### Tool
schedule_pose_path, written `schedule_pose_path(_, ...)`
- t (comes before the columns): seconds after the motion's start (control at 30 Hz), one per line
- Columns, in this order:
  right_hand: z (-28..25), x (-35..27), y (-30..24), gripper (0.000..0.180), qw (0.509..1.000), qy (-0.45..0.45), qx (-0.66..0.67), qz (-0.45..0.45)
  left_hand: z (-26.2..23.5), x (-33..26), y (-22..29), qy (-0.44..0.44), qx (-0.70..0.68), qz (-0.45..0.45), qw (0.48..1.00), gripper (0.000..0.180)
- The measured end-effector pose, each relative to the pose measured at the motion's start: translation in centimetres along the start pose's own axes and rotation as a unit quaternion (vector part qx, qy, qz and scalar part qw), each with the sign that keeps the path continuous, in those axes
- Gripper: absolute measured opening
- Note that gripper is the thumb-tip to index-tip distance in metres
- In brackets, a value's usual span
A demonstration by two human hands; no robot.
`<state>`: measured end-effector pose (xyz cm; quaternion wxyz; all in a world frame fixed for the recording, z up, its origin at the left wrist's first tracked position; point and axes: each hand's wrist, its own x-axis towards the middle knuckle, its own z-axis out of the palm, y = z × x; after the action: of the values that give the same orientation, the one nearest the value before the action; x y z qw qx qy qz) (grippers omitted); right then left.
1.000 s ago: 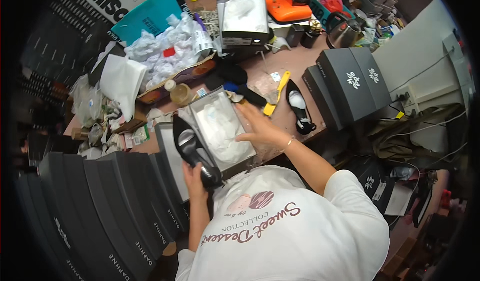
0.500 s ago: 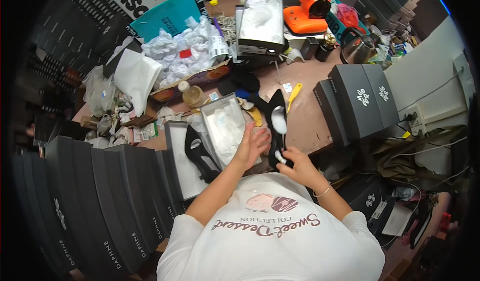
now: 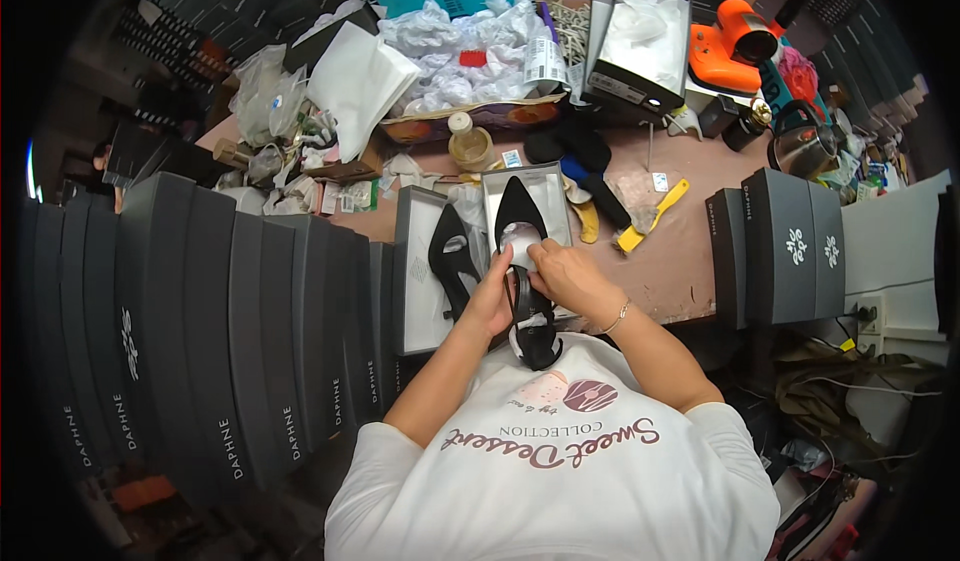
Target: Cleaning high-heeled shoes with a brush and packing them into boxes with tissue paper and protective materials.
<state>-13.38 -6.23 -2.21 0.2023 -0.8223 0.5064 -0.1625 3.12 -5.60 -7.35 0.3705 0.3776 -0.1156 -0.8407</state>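
Observation:
A black pointed high-heeled shoe (image 3: 518, 201) is held in front of my chest, toe pointing away, with white stuffing in its toe opening. My left hand (image 3: 490, 299) is closed around its left side. My right hand (image 3: 575, 276) is closed at the right edge of the opening, its fingertips partly hidden against the shoe. Under the toe lies an open pale-lined shoebox part (image 3: 557, 185). To its left, another black heeled shoe (image 3: 452, 251) rests on its side in a grey-edged shoebox part (image 3: 418, 306).
Tall stacks of dark shoeboxes (image 3: 180, 331) stand at my left; more boxes (image 3: 795, 251) are at the right. Beyond the shoe are a yellow-handled brush (image 3: 655, 216), a bottle (image 3: 468, 146), a carton of crumpled paper (image 3: 450, 36), an orange machine (image 3: 735, 46) and a kettle (image 3: 805, 146).
The shoe has moved left, over the open box part, and both hands are now on it. My left hand, open before, has closed on it. The whole view has shifted.

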Motion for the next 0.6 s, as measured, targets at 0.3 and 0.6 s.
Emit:
schedule_pose_path(0.3,0.5,5.1,2.4,0.028,0.990,0.069,0.121,-0.015,-3.5,-1.9,1.9,-0.017,-0.143,0.013,0.990,0.058)
schedule_pose_path(0.6,7.0,8.3,1.0,0.014,0.975,0.080,0.207,0.026,-1.1,-1.3,-0.3,0.134,-0.086,0.021,0.987,0.055)
